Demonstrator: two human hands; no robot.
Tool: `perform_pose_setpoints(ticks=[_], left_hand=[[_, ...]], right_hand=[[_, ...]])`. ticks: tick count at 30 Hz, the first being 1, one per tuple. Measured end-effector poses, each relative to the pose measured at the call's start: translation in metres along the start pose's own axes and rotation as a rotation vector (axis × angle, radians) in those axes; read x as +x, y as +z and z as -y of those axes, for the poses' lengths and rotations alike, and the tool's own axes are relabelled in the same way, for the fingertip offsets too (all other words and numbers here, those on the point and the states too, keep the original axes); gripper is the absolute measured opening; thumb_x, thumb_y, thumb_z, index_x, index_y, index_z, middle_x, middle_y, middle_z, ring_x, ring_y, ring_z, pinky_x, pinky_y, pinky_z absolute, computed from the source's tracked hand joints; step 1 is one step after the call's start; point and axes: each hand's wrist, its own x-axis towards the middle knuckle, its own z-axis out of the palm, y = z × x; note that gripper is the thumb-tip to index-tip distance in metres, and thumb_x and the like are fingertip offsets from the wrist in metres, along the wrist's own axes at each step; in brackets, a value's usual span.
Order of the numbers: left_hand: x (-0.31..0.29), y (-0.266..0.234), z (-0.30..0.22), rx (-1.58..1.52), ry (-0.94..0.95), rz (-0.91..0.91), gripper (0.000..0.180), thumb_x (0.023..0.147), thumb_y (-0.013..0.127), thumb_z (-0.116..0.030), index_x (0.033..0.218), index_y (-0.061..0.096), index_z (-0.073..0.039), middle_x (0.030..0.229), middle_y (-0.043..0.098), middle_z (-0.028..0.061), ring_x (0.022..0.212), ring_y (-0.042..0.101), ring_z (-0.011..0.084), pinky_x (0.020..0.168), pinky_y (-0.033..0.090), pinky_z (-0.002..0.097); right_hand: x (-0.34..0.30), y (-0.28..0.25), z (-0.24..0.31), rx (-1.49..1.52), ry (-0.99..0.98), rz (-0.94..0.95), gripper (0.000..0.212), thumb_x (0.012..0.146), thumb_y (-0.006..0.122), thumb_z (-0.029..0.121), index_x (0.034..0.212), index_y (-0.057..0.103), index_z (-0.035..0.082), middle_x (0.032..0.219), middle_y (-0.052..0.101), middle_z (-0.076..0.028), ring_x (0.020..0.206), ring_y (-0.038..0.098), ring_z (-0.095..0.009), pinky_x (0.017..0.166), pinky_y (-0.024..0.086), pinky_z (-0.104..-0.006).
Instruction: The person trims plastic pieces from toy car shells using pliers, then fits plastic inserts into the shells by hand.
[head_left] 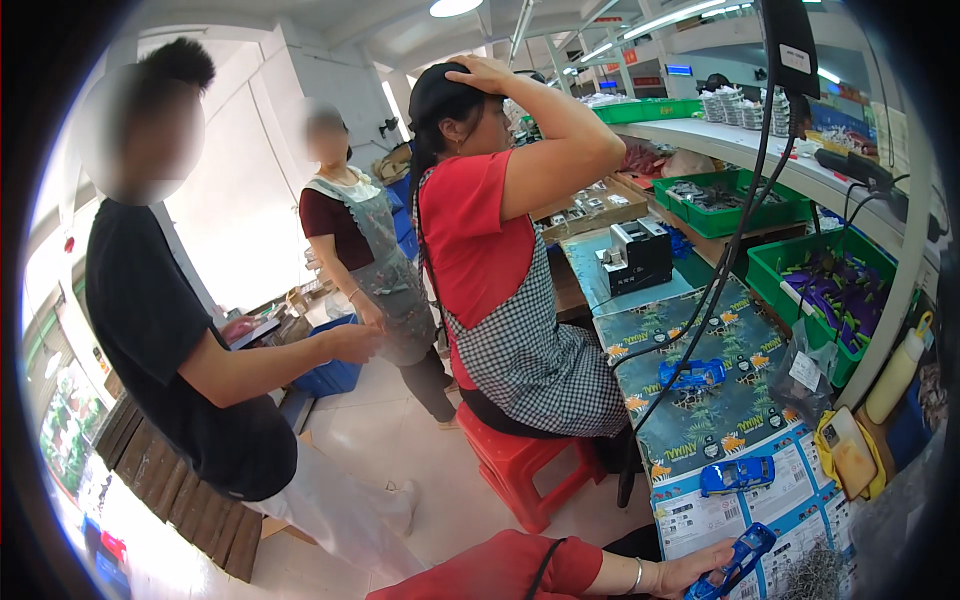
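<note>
My left hand reaches in from the lower edge, a bracelet on its wrist and a red sleeve above. Its fingers are closed round a blue toy car, held tilted over the printed sheet on the bench. Just beyond it, a second blue toy car rests on the sheet. Farther along the bench sits another blue toy car body on the patterned cover. Beside the held car lies a pile of small thin metal parts. My right hand is out of the picture.
A co-worker in a checked apron sits on a red stool; two people stand behind. Black cables hang over the bench. Green bins of parts, a black machine, a bottle and a phone line it.
</note>
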Motion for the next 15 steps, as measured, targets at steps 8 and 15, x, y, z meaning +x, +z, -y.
perform_pose_setpoints(ticks=[8,15], left_hand=[[-0.008,0.016,-0.004,0.046,0.029,-0.032,0.021,0.093,0.042,-0.03,0.086,0.048,-0.012,0.07,0.041,-0.0034,0.063,0.038,0.0088,0.063,0.037,0.0231],[-0.005,0.004,0.003,0.194,0.075,0.04,0.024,0.093,0.041,-0.033,0.089,0.048,-0.01,0.07,0.04,-0.0028,0.063,0.037,0.0089,0.063,0.036,0.0243]], right_hand=[[-0.002,0.003,-0.004,0.039,-0.044,-0.101,0.037,0.084,0.052,0.027,0.114,0.054,0.006,0.106,0.056,-0.018,0.093,0.052,-0.038,0.08,0.041,-0.0495],[-0.01,0.006,-0.01,-0.004,-0.047,-0.047,0.039,0.083,0.052,0.026,0.116,0.053,0.006,0.107,0.055,-0.018,0.094,0.051,-0.039,0.082,0.04,-0.0502]])
